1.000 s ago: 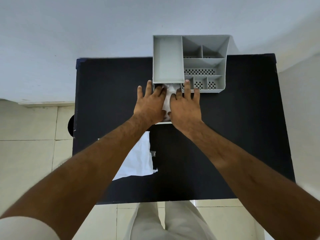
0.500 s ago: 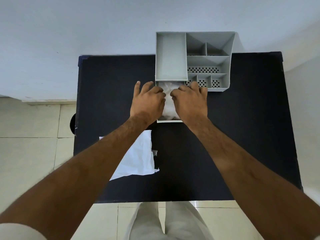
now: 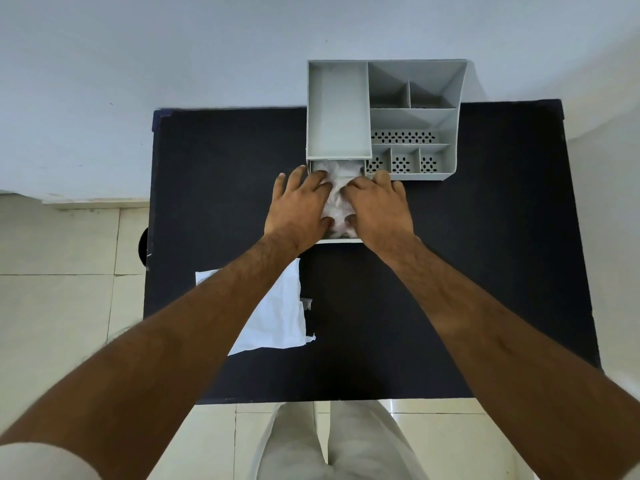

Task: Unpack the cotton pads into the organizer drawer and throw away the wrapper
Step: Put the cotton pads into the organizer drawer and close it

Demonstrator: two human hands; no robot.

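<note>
A grey organizer stands at the far edge of the black table. Its white drawer is pulled out toward me. White cotton pads fill the drawer in a loose heap. My left hand rests on the heap's left side with fingers curled into it. My right hand does the same on the right side. Both thumbs pinch the cotton at the near end. The hands hide most of the drawer. The empty white wrapper lies flat on the table, partly under my left forearm.
The organizer's right half has several open compartments, some with perforated floors. A white wall rises behind the table. Tiled floor lies to the left and in front. A dark round object pokes out at the table's left edge.
Both hands have drawn back a little toward me and curled tighter on the cotton. More of the heap shows at the drawer's far end.
</note>
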